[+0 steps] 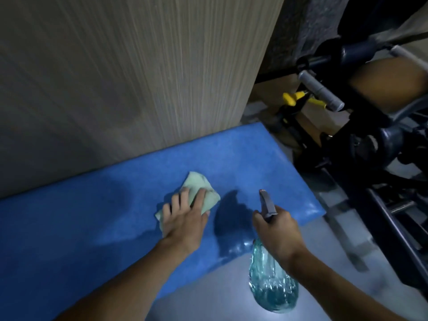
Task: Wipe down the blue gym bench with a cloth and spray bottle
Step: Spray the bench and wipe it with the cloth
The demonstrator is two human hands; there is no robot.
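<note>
Two hands busy: left hand (183, 216) presses flat on cloth (199, 193) atop bench (92, 216); right hand (278, 230) grips bottle (273, 286).

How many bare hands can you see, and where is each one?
2. The left hand presses the pale green cloth flat on the blue padded bench; the right hand grips the clear plastic spray bottle over the bench's near right edge. None looks hidden.

Head-worn wide-angle view, facing forward and down, close above bench (81, 216)
</note>
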